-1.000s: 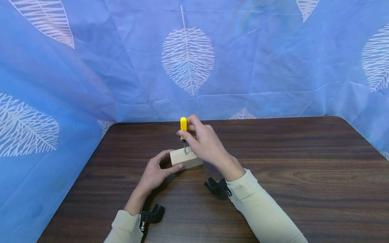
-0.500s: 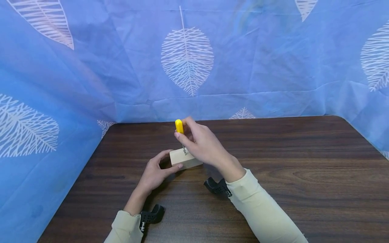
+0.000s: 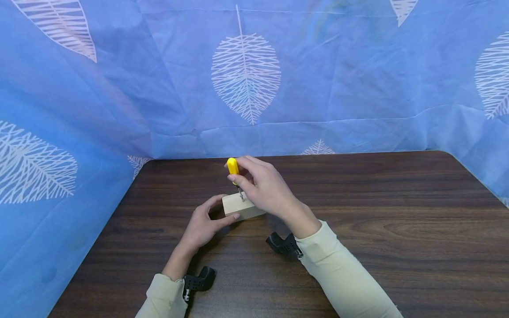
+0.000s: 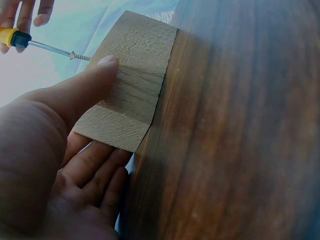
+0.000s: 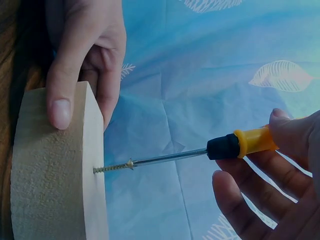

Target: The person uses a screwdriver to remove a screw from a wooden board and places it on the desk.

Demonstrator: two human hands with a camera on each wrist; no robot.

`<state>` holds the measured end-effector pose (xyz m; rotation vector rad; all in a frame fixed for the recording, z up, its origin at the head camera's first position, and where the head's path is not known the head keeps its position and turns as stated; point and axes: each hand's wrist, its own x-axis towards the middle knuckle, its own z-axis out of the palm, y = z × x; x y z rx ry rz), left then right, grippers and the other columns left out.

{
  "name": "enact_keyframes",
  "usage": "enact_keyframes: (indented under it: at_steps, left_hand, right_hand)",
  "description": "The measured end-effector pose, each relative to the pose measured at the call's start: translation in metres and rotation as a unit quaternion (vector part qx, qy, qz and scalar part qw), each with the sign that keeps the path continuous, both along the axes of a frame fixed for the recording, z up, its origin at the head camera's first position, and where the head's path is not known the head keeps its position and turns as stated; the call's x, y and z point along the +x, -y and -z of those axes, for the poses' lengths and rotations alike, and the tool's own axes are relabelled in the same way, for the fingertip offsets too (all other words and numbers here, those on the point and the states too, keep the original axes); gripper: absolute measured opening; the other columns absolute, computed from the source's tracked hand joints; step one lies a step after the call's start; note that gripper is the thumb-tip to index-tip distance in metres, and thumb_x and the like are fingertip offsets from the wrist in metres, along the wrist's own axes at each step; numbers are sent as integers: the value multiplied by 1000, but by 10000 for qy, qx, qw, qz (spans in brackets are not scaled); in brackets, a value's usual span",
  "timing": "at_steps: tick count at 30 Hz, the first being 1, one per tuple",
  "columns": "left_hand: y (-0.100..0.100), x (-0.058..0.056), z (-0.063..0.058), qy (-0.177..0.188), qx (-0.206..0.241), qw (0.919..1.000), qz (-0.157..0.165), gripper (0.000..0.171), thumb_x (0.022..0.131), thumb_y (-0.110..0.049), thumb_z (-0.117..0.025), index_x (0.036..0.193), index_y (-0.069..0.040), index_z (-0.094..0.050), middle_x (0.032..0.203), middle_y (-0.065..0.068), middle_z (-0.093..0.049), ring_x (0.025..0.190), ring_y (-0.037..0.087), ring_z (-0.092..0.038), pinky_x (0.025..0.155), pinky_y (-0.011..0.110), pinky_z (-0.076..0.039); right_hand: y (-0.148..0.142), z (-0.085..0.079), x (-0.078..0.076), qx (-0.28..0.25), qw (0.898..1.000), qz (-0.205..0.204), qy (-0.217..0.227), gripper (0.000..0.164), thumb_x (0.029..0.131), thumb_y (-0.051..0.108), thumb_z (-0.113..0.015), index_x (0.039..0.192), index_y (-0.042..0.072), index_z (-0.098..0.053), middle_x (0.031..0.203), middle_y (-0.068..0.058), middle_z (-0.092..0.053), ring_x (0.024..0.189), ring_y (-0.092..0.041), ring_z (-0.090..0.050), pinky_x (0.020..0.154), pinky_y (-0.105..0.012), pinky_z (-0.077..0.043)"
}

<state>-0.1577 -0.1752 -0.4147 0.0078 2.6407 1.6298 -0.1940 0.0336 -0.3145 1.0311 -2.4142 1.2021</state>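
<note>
A pale wooden block lies on the table. My left hand grips its left end, thumb on the near side and fingers behind. A screw stands in the block's top face with much of its thread showing. The tip of a screwdriver meets the screw head. My right hand pinches the screwdriver's yellow handle between thumb and fingers. In the head view the driver tilts a little to the left, and the right hand hides the block's right end.
The dark wood-grain table extends to both sides. A blue cloth with white leaf prints hangs behind it and at the left. Black wrist mounts jut from both sleeves.
The top of the screwdriver handle has tipped to the left and slightly down as my right fingers moved around it. The left hand and the block have stayed in place.
</note>
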Motion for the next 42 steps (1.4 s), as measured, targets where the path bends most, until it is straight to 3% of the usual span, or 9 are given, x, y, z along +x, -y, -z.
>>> enact_keyframes:
  at_steps: [8,16,29,42]
  left_hand:
    - [0,0,1,-17,-17,10000,-14,56,91,-37,-89,142,-30,-67,140,1,-70,133,26,-59,117,60,-40]
    - [-1,-1,-1,-62,-50,10000,5,57,92,-36,-89,143,-28,-66,141,2,-70,133,27,-59,117,61,-40]
    - [-2,1,1,11,-56,9999,-85,57,91,-37,-89,143,-28,-67,141,2,-71,131,28,-60,117,61,-40]
    - [0,0,1,-64,-3,10000,-38,55,91,-35,-89,141,-30,-67,138,0,-72,127,25,-61,114,56,-42]
  right_hand:
    - [0,-1,1,-155,9987,153,459,37,108,26,-68,141,14,-60,109,0,-76,79,-11,-67,73,-30,-58]
    - [1,-1,1,-307,9993,156,153,22,107,24,-69,125,12,-63,107,-2,-77,83,-10,-70,78,-28,-60]
    - [2,1,1,-551,9970,295,457,29,104,22,-74,125,10,-59,104,-4,-76,89,-13,-73,82,-30,-63]
    - [2,0,1,-516,9978,215,369,25,105,19,-73,123,9,-59,106,-4,-75,90,-14,-72,83,-29,-63]
